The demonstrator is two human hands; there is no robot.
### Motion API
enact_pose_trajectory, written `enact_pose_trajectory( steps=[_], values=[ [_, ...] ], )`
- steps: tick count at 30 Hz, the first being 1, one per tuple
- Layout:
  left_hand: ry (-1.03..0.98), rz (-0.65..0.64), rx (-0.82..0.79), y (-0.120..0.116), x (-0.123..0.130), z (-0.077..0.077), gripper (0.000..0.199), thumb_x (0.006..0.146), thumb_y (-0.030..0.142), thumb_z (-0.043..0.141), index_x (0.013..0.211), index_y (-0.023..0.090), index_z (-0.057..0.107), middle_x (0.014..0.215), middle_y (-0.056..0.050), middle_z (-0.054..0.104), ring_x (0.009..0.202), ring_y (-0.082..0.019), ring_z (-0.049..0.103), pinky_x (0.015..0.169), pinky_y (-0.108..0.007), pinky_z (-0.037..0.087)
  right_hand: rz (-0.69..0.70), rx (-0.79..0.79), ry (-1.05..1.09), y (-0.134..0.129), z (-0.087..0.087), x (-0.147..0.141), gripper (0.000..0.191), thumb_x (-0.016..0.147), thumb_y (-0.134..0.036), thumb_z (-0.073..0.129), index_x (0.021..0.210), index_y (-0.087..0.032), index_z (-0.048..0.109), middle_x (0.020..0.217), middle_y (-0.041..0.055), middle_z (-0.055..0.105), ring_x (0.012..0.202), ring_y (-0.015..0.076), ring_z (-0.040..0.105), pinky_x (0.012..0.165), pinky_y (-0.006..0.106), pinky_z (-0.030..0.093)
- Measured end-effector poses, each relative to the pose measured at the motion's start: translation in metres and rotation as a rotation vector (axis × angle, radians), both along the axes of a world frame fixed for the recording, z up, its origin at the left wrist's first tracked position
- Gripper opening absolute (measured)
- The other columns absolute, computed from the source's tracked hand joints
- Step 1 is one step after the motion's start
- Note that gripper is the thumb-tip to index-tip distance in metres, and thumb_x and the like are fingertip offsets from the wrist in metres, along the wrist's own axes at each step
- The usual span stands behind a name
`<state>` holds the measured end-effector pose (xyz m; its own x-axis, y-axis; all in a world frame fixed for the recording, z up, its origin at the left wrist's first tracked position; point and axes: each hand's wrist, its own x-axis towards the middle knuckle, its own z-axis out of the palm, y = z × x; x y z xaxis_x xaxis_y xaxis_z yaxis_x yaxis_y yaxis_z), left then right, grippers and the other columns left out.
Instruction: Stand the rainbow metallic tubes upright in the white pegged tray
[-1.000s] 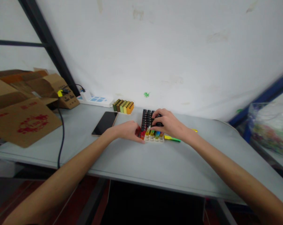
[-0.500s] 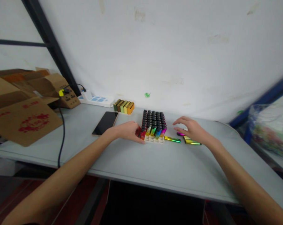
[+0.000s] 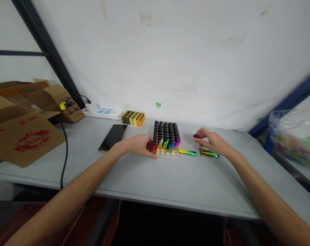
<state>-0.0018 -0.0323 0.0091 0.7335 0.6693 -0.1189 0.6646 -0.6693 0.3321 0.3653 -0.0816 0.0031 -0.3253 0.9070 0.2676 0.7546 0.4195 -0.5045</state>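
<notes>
A white tray (image 3: 167, 153) stands on the table, packed with upright black-topped lighters (image 3: 166, 128). Its front part shows bare slots. At the tray's left side, my left hand (image 3: 142, 145) has its fingers curled round the red lighter (image 3: 154, 147) at the front corner. To the right of the tray, my right hand (image 3: 210, 140) pinches a magenta lighter (image 3: 196, 136) with a dark end, lifted off the tabletop. A yellow-green lighter (image 3: 187, 152) lies flat between the tray and my right hand. More shiny yellow-green lighters (image 3: 209, 153) lie just below that hand.
A phone (image 3: 113, 137) lies left of the tray. Behind it are a block of green, brown and orange lighters (image 3: 133, 118) and a white power strip (image 3: 103, 112). Open cardboard boxes (image 3: 29, 133) and a black cable (image 3: 65, 153) are at left, a clear bag (image 3: 295, 136) at right.
The fingers of my right hand have closed on the magenta lighter and raised it from the table. My left hand stays at the tray. The view has shifted slightly.
</notes>
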Motion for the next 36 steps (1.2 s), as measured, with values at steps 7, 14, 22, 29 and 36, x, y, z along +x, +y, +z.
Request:
enact_pose_trajectory(
  steps=[7, 14, 22, 29, 36],
  values=[
    [0.002, 0.002, 0.002, 0.001, -0.001, -0.002, 0.056, 0.068, 0.074, 0.067, 0.07, 0.018, 0.068, 0.065, -0.004, 0.068, 0.059, -0.017, 0.059, 0.055, -0.028, 0.038, 0.072, -0.119, 0.368, -0.016, 0.006, -0.033, 0.032, 0.099, -0.054, 0.049, 0.109, -0.024, 0.048, 0.072, -0.003, 0.06, 0.053, 0.0109, 0.045, 0.05, 0.023, 0.035],
    [0.0, -0.008, -0.016, 0.002, -0.001, -0.002, 0.056, 0.07, 0.074, 0.066, 0.07, 0.018, 0.067, 0.063, -0.003, 0.068, 0.058, -0.017, 0.059, 0.055, -0.028, 0.037, 0.121, -0.282, 0.572, -0.024, -0.001, -0.059, 0.035, 0.097, -0.059, 0.047, 0.107, -0.026, 0.044, 0.064, -0.0088, 0.039, 0.052, 0.0102, 0.034, 0.047, 0.021, 0.028],
    [0.023, -0.007, 0.012, 0.0, 0.0, 0.001, 0.057, 0.069, 0.075, 0.065, 0.069, 0.018, 0.066, 0.063, -0.003, 0.067, 0.058, -0.017, 0.059, 0.056, -0.029, 0.037, -0.106, 0.02, 0.416, -0.033, -0.003, -0.07, 0.054, 0.096, -0.061, 0.045, 0.061, -0.021, 0.037, 0.058, -0.0042, 0.033, 0.054, 0.0108, 0.032, 0.051, 0.026, 0.026],
    [0.014, -0.015, 0.016, 0.0, 0.0, 0.0, 0.055, 0.07, 0.074, 0.066, 0.068, 0.018, 0.065, 0.061, -0.002, 0.066, 0.056, -0.017, 0.058, 0.055, -0.028, 0.036, -0.183, 0.149, 0.32, -0.032, -0.009, -0.073, 0.043, 0.089, -0.043, 0.052, 0.058, -0.022, 0.032, 0.057, -0.0053, 0.025, 0.052, 0.0092, 0.026, 0.05, 0.027, 0.02],
    [0.022, -0.014, 0.01, -0.001, 0.0, 0.002, 0.056, 0.07, 0.074, 0.066, 0.067, 0.018, 0.063, 0.062, -0.002, 0.066, 0.057, -0.017, 0.059, 0.055, -0.028, 0.037, -0.221, 0.152, 0.34, -0.03, -0.011, -0.073, 0.036, 0.086, -0.037, 0.05, 0.058, -0.023, 0.032, 0.056, -0.0051, 0.026, 0.052, 0.0094, 0.027, 0.05, 0.027, 0.02]
  ],
)
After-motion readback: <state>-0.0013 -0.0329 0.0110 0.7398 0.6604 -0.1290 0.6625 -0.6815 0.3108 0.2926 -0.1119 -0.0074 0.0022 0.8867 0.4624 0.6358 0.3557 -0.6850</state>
